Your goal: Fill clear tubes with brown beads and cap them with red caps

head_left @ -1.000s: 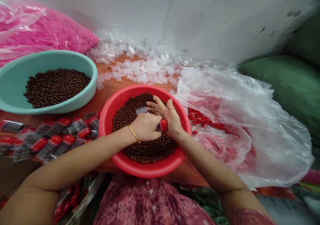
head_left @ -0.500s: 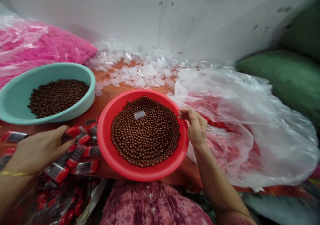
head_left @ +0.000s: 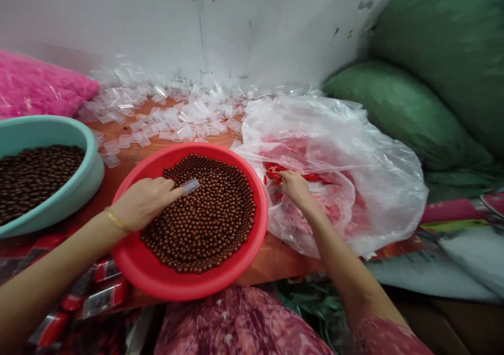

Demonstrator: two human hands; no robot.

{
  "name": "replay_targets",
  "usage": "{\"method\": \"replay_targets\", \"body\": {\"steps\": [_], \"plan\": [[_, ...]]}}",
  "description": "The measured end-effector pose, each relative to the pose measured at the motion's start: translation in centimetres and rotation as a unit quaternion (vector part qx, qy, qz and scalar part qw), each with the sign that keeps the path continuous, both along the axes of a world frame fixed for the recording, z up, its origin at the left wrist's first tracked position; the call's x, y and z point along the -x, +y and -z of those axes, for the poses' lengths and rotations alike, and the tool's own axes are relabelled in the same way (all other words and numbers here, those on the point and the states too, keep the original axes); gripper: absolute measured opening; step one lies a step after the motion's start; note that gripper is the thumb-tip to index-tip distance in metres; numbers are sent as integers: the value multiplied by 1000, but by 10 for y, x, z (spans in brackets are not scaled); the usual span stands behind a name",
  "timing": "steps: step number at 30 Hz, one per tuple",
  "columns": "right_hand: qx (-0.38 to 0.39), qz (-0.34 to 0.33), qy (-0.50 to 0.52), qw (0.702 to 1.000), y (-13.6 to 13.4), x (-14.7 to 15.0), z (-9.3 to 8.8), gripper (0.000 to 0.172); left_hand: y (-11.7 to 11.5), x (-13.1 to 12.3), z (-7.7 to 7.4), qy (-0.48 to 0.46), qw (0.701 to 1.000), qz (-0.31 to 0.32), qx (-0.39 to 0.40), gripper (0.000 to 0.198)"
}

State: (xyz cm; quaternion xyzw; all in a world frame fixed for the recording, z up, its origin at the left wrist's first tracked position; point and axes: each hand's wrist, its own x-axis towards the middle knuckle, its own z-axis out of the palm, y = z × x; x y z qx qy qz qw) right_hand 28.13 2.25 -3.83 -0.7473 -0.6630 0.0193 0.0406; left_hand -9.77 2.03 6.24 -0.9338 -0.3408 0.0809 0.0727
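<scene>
My left hand [head_left: 144, 202] is loosely curled, fingertips touching the small clear bag [head_left: 190, 186] lying on brown beads [head_left: 205, 223] in the red bowl [head_left: 165, 284]; can't tell if pinched. Right hand [head_left: 295, 187] is curled inside the big plastic bag [head_left: 354, 150] among red clips [head_left: 273, 168], grip hidden. Teal bowl [head_left: 84, 176] far left.

The red basin [head_left: 132, 265] is open on top, so its brown beads [head_left: 208, 223] can be reached from above. Between it and the teal basin [head_left: 93, 168] only a narrow wedge of bare table [head_left: 118, 179] is left. The clear plastic bag [head_left: 378, 187] crowds the red rim on the right, its mouth apparently facing the basin. Loose clear pouches [head_left: 177, 118] cover the table behind, and green sacks [head_left: 397, 108] block the far right.
</scene>
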Motion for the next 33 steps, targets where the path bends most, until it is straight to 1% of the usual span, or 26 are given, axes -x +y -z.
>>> {"method": "replay_targets", "body": {"steps": [2,3,5,6,8,10,12,14,15,17,19,20,22,24,26,27,30,32,33], "plan": [[13,-10,-16,1000,10,4,3,36,22,-21,10,73,994,83,26,34],[19,-13,-23,999,15,5,4,36,32,-28,16,97,988,112,36,32],[32,-14,-34,999,22,7,6,39,47,-33,29,121,982,139,49,28],[37,-12,-39,998,24,7,6,40,52,-32,35,128,981,136,55,26],[51,-9,-48,998,24,7,6,36,57,-29,42,133,984,101,68,20],[65,-12,-52,996,21,6,5,33,55,-24,44,124,987,45,89,18],[65,-15,-61,996,17,6,5,33,50,-22,42,103,988,-8,118,26],[40,-12,-84,996,14,6,7,36,44,-20,38,89,985,-53,137,39],[26,-6,-96,995,14,6,8,37,41,-19,36,89,984,-74,137,40],[19,11,-110,994,14,5,11,39,39,-16,34,101,980,-113,125,31],[31,18,-109,993,14,4,15,39,38,-14,33,109,978,-131,117,22],[32,13,-108,994,14,2,16,39,38,-13,33,108,978,-135,117,21],[16,-11,-106,994,14,-1,19,37,38,-16,34,107,977,-142,120,23],[-17,-35,-94,995,12,-4,19,35,38,-26,36,100,976,-148,126,26],[-57,-40,-63,996,10,-5,18,33,38,-43,40,81,975,-151,142,24],[-72,-41,-38,996,8,-4,17,33,39,-52,43,56,974,-156,157,22],[-94,-31,83,992,4,3,9,34,42,-79,56,-48,959,-184,211,14],[-107,-15,205,973,-1,10,2,32,45,-90,64,-107,946,-197,234,11],[-117,-4,277,954,-3,14,-2,30,46,-94,68,-128,941,-198,242,10]]}}
